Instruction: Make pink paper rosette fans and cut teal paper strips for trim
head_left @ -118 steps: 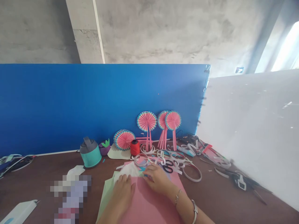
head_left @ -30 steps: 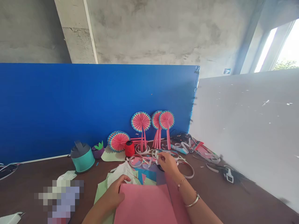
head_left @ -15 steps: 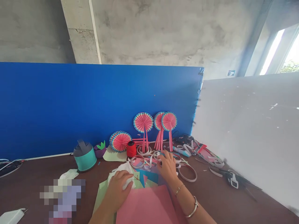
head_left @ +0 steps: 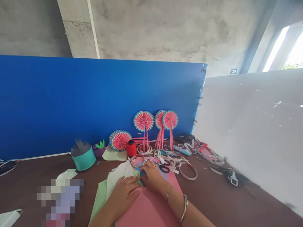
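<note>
My left hand (head_left: 126, 193) lies flat with fingers stretched over the edge of a crumpled white sheet (head_left: 119, 173) and a pink paper sheet (head_left: 144, 208). Close beside it, my right hand (head_left: 153, 176) bends its fingers down onto blue and light paper scraps (head_left: 142, 174). The fingertips look closed on these scraps, though the hand partly hides them. Scissors with black handles (head_left: 164, 167) lie just beyond my right hand. Green paper (head_left: 98, 195) shows under the left side of the stack.
Pleated pink paper fans (head_left: 144, 121) lean on a blue partition (head_left: 71, 101). Nearby stand a red thread spool (head_left: 131, 148), a purple pot (head_left: 98, 150) and a teal container (head_left: 83, 157). Rolls of white tape (head_left: 188, 171) lie right of the stack. Black clips or cables (head_left: 230, 176) lie farther right.
My right hand has moved left and nearer, from the scissors and tape rolls onto the paper scraps beside my left hand. The scissors now show. The view has shifted slightly.
</note>
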Action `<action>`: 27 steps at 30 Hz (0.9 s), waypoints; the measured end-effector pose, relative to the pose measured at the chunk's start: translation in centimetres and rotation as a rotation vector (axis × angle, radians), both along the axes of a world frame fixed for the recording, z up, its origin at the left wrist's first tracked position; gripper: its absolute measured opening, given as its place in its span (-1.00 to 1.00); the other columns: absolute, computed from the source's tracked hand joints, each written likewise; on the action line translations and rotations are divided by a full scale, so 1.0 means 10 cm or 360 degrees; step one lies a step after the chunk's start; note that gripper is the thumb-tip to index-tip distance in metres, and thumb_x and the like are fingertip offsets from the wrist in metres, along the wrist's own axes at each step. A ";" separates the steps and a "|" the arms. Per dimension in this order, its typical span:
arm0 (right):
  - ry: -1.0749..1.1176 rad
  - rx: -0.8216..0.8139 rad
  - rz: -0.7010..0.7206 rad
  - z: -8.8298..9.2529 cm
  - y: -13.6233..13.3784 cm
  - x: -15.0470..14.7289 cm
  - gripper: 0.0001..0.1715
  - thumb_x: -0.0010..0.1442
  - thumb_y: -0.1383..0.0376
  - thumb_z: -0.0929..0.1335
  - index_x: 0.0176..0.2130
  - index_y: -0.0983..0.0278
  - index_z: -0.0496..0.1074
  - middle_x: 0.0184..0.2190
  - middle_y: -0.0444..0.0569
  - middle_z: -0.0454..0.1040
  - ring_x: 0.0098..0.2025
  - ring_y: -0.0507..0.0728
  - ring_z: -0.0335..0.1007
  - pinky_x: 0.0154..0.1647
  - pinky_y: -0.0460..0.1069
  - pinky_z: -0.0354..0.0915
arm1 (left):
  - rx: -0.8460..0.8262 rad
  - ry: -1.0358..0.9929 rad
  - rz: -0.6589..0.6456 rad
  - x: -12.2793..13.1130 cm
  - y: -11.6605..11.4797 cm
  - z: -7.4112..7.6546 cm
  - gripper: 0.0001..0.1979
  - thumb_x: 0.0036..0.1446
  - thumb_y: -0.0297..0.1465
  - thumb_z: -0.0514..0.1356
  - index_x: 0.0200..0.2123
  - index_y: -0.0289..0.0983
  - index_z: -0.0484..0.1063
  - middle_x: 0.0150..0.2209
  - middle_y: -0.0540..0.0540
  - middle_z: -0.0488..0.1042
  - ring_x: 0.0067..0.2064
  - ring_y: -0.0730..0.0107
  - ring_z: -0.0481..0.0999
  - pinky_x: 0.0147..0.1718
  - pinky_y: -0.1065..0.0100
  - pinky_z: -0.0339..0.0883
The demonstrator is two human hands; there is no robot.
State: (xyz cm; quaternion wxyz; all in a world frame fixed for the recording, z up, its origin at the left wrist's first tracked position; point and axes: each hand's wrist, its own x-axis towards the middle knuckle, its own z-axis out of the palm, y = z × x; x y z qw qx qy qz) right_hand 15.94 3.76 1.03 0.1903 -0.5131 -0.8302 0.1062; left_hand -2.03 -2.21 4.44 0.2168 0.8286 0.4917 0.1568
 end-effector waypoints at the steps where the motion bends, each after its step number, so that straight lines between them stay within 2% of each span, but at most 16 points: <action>1: 0.0017 0.0009 0.0010 0.00 -0.01 -0.01 -0.79 0.13 0.36 0.34 -0.19 0.26 0.50 -0.09 0.02 0.43 0.02 0.20 0.24 0.01 0.05 0.13 | 0.0007 -0.0005 0.0003 0.00 0.00 0.00 -0.68 0.23 -0.29 0.03 -0.11 -0.08 0.56 0.09 -0.11 0.48 0.17 0.07 0.34 0.24 -0.06 -0.04; 4: 0.0106 0.0135 0.0044 0.07 0.01 0.02 -0.82 0.15 0.39 0.31 -0.27 0.24 0.50 -0.14 -0.01 0.48 -0.03 0.17 0.28 -0.01 0.03 0.13 | 0.0035 -0.0029 0.0056 -0.01 0.02 -0.03 -0.68 0.22 -0.29 0.03 -0.13 -0.10 0.57 0.07 -0.11 0.49 0.16 0.08 0.36 0.23 -0.03 0.00; 6: 0.0193 0.0253 -0.0081 0.17 0.07 0.17 -0.77 0.19 0.38 0.27 -0.22 0.22 0.51 -0.16 -0.01 0.50 -0.05 0.16 0.32 -0.03 0.02 0.13 | 0.0028 -0.0016 0.0138 -0.05 0.04 -0.07 -0.67 0.22 -0.26 0.02 -0.13 -0.11 0.57 0.11 -0.13 0.46 0.17 0.06 0.35 0.24 -0.05 -0.03; 9: 0.0259 0.0168 -0.0776 0.36 0.27 0.60 -0.66 0.23 0.39 0.20 -0.19 0.24 0.53 -0.22 0.04 0.53 -0.11 0.14 0.39 -0.13 -0.04 0.18 | -0.0003 0.0016 0.0232 -0.09 0.08 -0.13 -0.62 0.21 -0.25 0.02 0.00 -0.13 0.50 0.19 -0.13 0.38 0.21 0.05 0.30 0.26 -0.07 -0.08; 10: 0.0255 0.0138 -0.0908 0.40 0.34 0.78 -0.62 0.24 0.40 0.16 -0.17 0.28 0.52 -0.23 0.08 0.53 -0.13 0.16 0.41 -0.18 -0.03 0.19 | -0.0008 0.0017 0.0244 -0.09 0.08 -0.13 -0.59 0.20 -0.27 0.02 0.07 -0.12 0.44 0.21 -0.13 0.36 0.23 0.06 0.28 0.26 -0.07 -0.09; 12: 0.0211 0.0043 -0.1058 0.44 0.47 1.11 -0.60 0.19 0.46 0.15 -0.29 0.35 0.54 -0.34 0.16 0.54 -0.24 0.20 0.44 -0.31 -0.02 0.18 | -0.0016 0.0009 0.0255 -0.09 0.07 -0.12 -0.51 0.19 -0.29 0.01 0.20 -0.11 0.30 0.23 -0.10 0.32 0.27 0.09 0.23 0.28 -0.07 -0.13; 16: 0.0103 -0.0105 -0.1125 0.37 0.58 1.46 -0.62 0.16 0.47 0.16 -0.46 0.33 0.51 -0.38 0.18 0.54 -0.34 0.18 0.45 -0.42 -0.03 0.12 | -0.0014 -0.0015 0.0282 -0.05 0.03 -0.06 -0.45 0.18 -0.28 0.03 0.25 -0.16 0.23 0.24 -0.12 0.31 0.28 0.07 0.20 0.29 -0.04 -0.15; 21: -0.0015 -0.0185 -0.1157 0.31 0.63 1.49 -0.63 0.18 0.44 0.17 -0.41 0.29 0.52 -0.33 0.16 0.55 -0.29 0.19 0.48 -0.42 -0.03 0.14 | 0.0028 -0.0027 0.0298 -0.05 0.05 -0.09 -0.45 0.17 -0.28 0.04 0.24 -0.17 0.25 0.20 -0.14 0.37 0.24 0.05 0.27 0.26 0.00 -0.04; 27: -0.0204 -0.0356 -0.1147 0.28 0.81 1.53 -0.75 0.07 0.49 0.27 -0.38 0.27 0.52 -0.28 0.14 0.56 -0.19 0.24 0.50 -0.32 -0.02 0.21 | 0.0113 0.0032 0.0274 -0.07 0.08 -0.14 -0.48 0.18 -0.31 0.01 0.22 -0.21 0.29 0.17 -0.16 0.40 0.20 0.10 0.32 0.20 0.05 0.12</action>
